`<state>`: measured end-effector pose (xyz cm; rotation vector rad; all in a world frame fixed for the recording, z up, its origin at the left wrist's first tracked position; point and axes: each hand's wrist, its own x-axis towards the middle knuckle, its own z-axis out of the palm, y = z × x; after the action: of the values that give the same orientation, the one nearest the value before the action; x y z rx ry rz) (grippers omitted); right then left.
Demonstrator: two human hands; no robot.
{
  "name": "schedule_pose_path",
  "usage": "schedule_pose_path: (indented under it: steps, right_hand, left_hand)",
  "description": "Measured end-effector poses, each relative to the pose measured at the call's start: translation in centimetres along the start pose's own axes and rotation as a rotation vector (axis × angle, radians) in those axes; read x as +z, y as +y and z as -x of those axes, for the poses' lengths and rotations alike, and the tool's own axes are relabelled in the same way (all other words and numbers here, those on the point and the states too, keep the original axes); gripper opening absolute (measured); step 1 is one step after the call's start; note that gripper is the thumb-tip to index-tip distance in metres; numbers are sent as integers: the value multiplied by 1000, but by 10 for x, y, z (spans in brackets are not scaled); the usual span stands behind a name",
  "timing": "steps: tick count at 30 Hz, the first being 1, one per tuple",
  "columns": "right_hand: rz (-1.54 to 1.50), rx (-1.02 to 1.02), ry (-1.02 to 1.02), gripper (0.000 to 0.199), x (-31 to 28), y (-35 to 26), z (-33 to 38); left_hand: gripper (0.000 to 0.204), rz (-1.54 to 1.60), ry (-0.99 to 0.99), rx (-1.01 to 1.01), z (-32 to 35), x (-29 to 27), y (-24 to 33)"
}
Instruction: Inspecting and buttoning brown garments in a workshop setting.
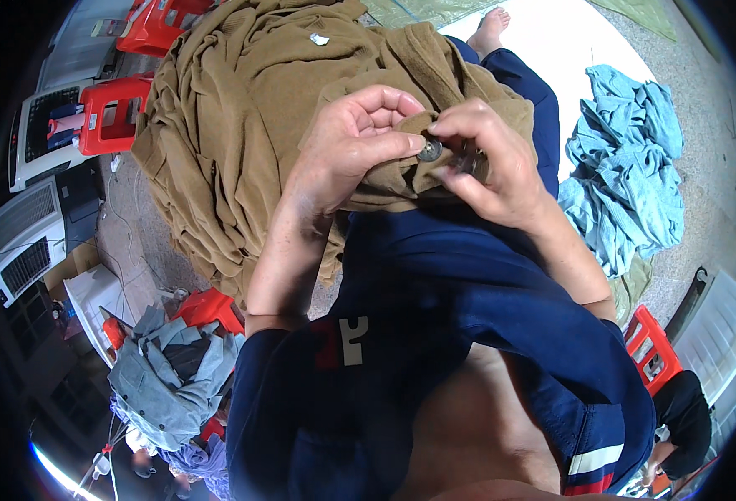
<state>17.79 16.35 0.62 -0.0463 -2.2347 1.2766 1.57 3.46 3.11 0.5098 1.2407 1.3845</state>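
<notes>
A dark round button sits on a fold of brown knit garment, above the person's lap. The left hand pinches that fold, thumb tip against the button's edge. The right hand curls in from the other side, forefinger at the cloth, thumb set apart below (whether it grips anything fine, I cannot tell). Leftward, the garment's edge comes close to a red plastic stool; rightward, a strip of white sheet separates the navy trouser leg from a crumpled teal garment.
</notes>
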Motion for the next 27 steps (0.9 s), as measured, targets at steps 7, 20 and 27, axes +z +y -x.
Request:
schedule_pose_path:
  steps: [7, 20, 27]
  right_hand:
    - [314, 127, -203, 26, -33, -3, 8]
    - [505, -179, -62, 27, -26, 1, 18]
    - [479, -200, -8, 26, -19, 9, 19]
  left_hand:
    - [29, 21, 28, -45, -7, 3, -2]
    - [29, -190, 32, 15, -13, 11, -5]
    - [30, -181, 20, 13, -14, 11, -7]
